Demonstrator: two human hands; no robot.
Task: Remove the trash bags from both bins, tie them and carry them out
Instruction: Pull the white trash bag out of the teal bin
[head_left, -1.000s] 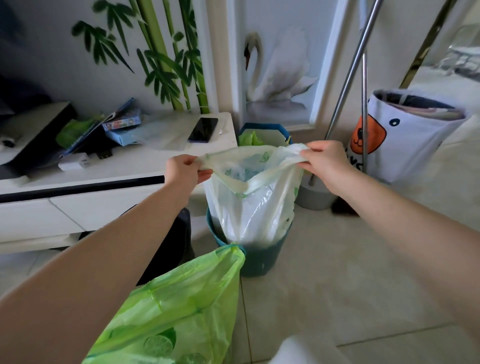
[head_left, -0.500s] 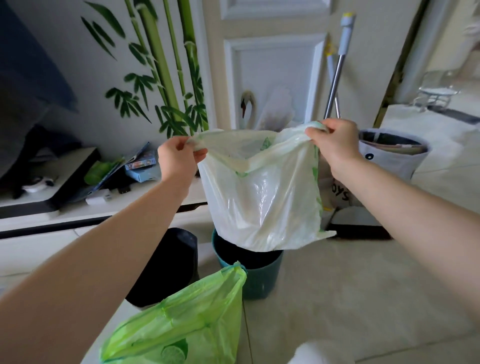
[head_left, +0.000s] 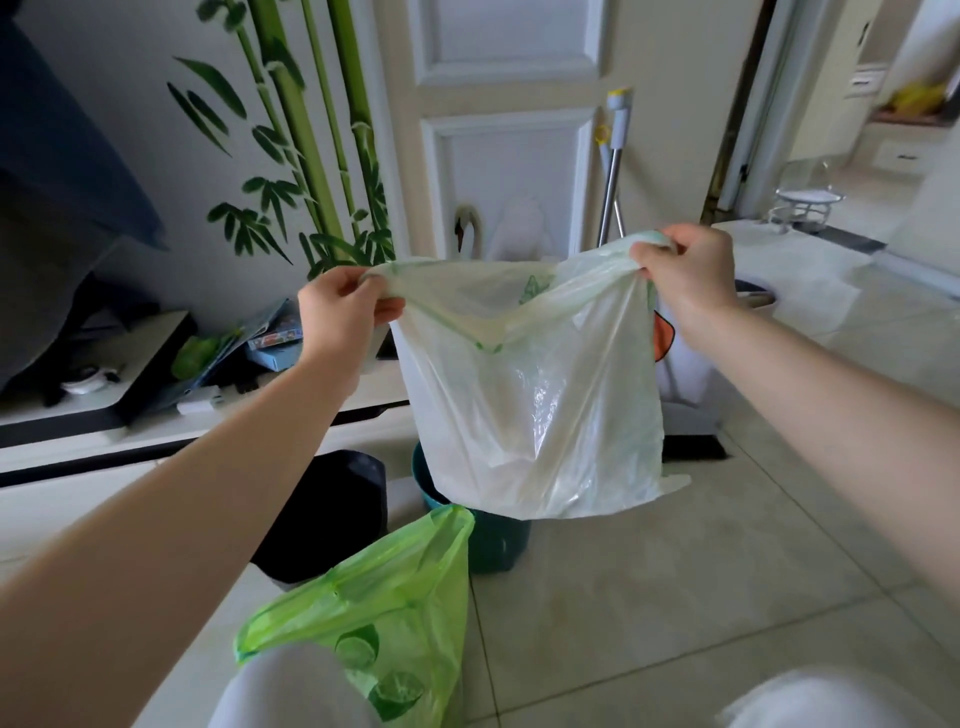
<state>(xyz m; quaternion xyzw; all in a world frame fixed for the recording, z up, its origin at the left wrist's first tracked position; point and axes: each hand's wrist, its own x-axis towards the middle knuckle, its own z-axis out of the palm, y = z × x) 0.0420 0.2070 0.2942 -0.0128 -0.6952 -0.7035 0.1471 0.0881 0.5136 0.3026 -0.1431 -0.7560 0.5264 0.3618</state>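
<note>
My left hand (head_left: 343, 306) is pinched shut on one corner of the pale trash bag (head_left: 535, 405), thumb over the gathered rim. My right hand (head_left: 685, 270) is clenched on the opposite corner, held a little higher, so the rim stretches taut between the two. The bag hangs in the air, clear of the teal bin (head_left: 488, 535), which stands on the floor tiles directly beneath it; the bag's lower edge covers most of the bin's mouth from my angle. I think there is a little rubbish inside near the top, but the plastic is too cloudy to be sure. Just left of the teal bin stands a black bin (head_left: 332, 514). Nearer to me, a bright green trash bag (head_left: 384, 608) sits on the floor, bunched at its top. Behind my left arm, a white tabletop (head_left: 156, 421) carries scattered clutter.
</note>
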